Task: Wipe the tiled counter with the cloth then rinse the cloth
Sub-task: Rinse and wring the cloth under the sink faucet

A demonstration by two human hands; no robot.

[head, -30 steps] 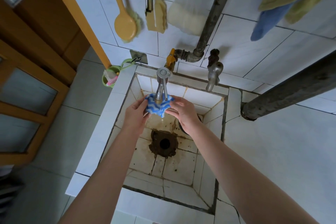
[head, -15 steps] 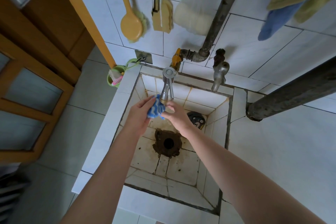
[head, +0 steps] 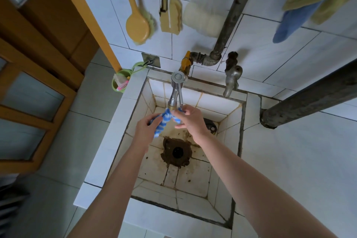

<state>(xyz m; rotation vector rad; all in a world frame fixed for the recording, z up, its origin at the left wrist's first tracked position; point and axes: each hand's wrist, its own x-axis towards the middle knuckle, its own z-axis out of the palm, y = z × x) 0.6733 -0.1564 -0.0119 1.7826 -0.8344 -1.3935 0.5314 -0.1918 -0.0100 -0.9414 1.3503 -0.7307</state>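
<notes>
A blue-and-white cloth [head: 164, 120] is bunched between both hands just below the spout of the chrome tap [head: 176, 91], over the tiled sink basin [head: 231, 120]. My left hand [head: 145, 129] grips its lower left part. My right hand [head: 190, 120] pinches its upper right end close to the tap's outlet. I cannot tell whether water is running. The white tiled counter [head: 301, 160] stretches out to the right of the sink.
A stained drain [head: 176, 152] sits in the basin floor. A second old tap [head: 231, 79] and a yellow valve [head: 185, 62] are on the back wall. Brushes [head: 138, 29], a sponge and towels hang above. A dark pipe [head: 309, 100] crosses the counter; a green cup [head: 120, 82] hangs left.
The cloth has been stretched out between the hands under the spout, with the right hand now higher by the tap. The view has shifted slightly.
</notes>
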